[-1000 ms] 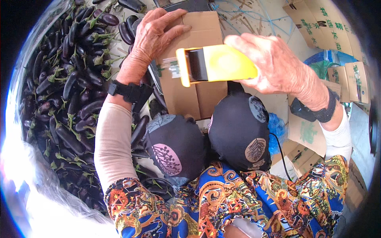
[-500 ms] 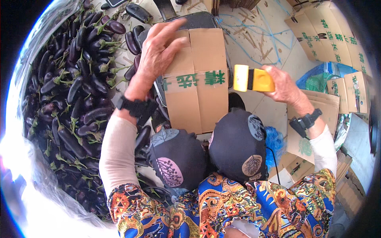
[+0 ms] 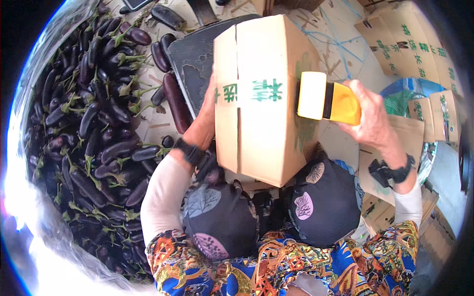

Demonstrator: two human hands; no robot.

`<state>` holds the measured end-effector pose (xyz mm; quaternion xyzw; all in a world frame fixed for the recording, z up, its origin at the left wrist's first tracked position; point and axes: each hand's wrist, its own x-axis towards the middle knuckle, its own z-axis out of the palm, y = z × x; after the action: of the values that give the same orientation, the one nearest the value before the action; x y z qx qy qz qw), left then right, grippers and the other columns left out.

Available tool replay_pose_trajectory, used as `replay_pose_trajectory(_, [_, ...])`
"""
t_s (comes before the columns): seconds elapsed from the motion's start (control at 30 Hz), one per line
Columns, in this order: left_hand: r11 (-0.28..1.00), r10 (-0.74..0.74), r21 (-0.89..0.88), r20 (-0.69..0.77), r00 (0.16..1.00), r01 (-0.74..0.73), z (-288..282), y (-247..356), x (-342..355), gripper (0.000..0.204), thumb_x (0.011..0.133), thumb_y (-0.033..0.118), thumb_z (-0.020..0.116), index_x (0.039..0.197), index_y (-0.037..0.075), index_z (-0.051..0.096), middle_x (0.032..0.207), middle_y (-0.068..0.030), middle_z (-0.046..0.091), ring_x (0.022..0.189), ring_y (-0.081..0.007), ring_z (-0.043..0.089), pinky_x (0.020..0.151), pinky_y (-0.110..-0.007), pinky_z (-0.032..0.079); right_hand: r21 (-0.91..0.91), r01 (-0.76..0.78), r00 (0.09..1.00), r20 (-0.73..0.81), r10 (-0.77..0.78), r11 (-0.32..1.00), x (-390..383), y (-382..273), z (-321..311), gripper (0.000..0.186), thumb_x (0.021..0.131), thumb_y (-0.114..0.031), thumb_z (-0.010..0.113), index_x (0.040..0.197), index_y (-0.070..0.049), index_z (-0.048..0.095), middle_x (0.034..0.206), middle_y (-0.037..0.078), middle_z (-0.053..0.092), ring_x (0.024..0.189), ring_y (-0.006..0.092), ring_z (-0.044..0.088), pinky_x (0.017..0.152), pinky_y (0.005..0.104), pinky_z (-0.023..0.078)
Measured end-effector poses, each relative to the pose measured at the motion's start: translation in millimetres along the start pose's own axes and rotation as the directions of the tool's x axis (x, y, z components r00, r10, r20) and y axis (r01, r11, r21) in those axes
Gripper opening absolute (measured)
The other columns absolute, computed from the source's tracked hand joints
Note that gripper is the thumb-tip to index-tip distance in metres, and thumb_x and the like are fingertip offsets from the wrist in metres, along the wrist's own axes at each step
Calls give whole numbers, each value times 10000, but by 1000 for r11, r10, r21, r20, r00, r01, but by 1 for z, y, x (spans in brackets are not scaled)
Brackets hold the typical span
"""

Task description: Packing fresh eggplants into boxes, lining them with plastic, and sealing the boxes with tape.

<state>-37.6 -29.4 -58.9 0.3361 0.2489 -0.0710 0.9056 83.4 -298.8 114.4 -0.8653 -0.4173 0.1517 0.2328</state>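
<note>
A closed cardboard box (image 3: 259, 128) with green printing is raised and tilted above my knees, its right end showing. My left hand (image 3: 208, 111) holds it from the left side; the fingers are hidden behind the box. In my right hand (image 3: 373, 116) is a yellow tape dispenser (image 3: 344, 104) with a black band. Its pale yellow front (image 3: 312, 95) overlaps the right end of the box in view; whether it touches I cannot tell.
A black, worn scale platform (image 3: 190, 64) lies behind the box. To the left is a large heap of eggplants (image 3: 94, 123) along clear plastic sheeting (image 3: 54, 237). Flattened cardboard (image 3: 395, 133) and printed cartons (image 3: 410, 44) lie at right, with blue strapping (image 3: 340, 42) on the floor.
The box has come up off the black platform and tilted, showing its right end. My left hand has gone from its top to its left side. The tape dispenser has moved slightly right.
</note>
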Motion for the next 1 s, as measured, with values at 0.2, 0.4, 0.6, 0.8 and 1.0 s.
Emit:
replay_pose_trajectory(0.2, [984,-89,161,58,994,79,-37,26,24,648,979,535,355,1364,21,440,1231,-91,568,1068,-176,564,919,-291,456,-237,47,999,14,-45,970,19,-41,18,470,642,-108,743,1027,-1,495,778,173,598,693,370,633,626,428,532])
replay_pose_trajectory(0.4, [737,123,666,34,992,-115,18,66,-30,651,1002,506,263,1414,11,359,1439,-107,400,1294,-207,407,1052,-318,304,-339,45,983,180,18,940,76,-79,46,559,682,-241,747,1082,52,489,764,189,614,683,343,651,593,408,518])
replay_pose_trajectory(0.6, [282,433,896,200,879,-343,-35,44,9,695,948,562,376,1409,42,370,1244,-257,558,1197,-348,524,1004,-362,380,-368,214,972,168,-162,905,85,-85,49,550,702,-283,739,1058,48,482,700,162,619,643,351,645,564,420,514])
replay_pose_trajectory(0.8, [335,423,930,-7,906,-149,-6,43,0,644,952,541,365,1405,85,387,1158,-287,591,1138,-438,537,968,-413,414,-247,185,977,148,-152,951,55,-50,21,481,729,-254,708,1057,16,482,721,201,612,629,349,648,560,437,536])
replay_pose_trajectory(1.0, [297,469,946,-24,883,-132,-11,47,-3,628,947,522,367,1388,78,414,1191,-248,591,1139,-412,547,967,-405,412,-223,53,986,164,-16,973,2,2,-3,483,722,-200,753,1045,-10,447,856,203,599,798,406,619,683,434,531])
